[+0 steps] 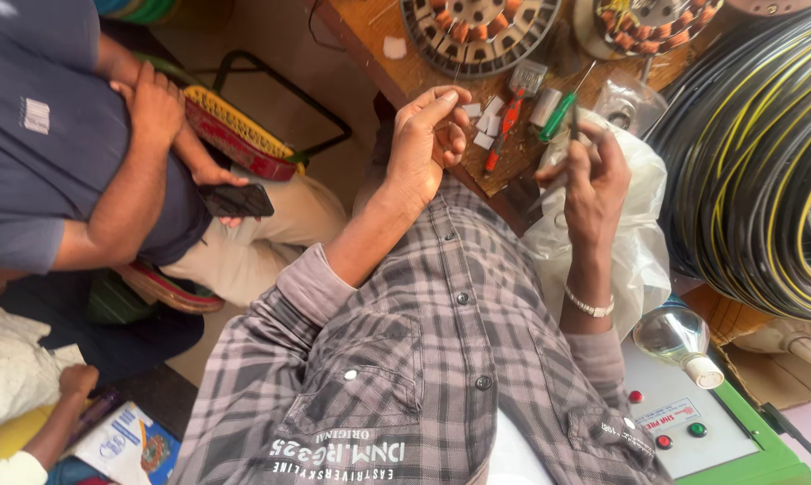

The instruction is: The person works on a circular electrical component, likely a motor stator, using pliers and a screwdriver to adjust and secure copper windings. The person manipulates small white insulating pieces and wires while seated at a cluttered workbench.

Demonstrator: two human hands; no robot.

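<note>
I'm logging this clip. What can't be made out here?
- Left hand: fingers curl over the palm, contents hidden, head view.
- Right hand: thin tool's tip blurred.
- Stator: cut off by top edge.
- Cable coil: cut off by right edge.

One head-worn camera looks steeply down, close over the wearer's chest and workbench (pixel 369 36).

Cluttered wooden workbench (pixel 396 76) above a daylit tan floor (pixel 271 36)

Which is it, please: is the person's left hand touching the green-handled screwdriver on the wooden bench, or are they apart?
Apart. The head view shows the left hand raised with bench surface and small white pieces between it and the green-handled screwdriver.
</note>
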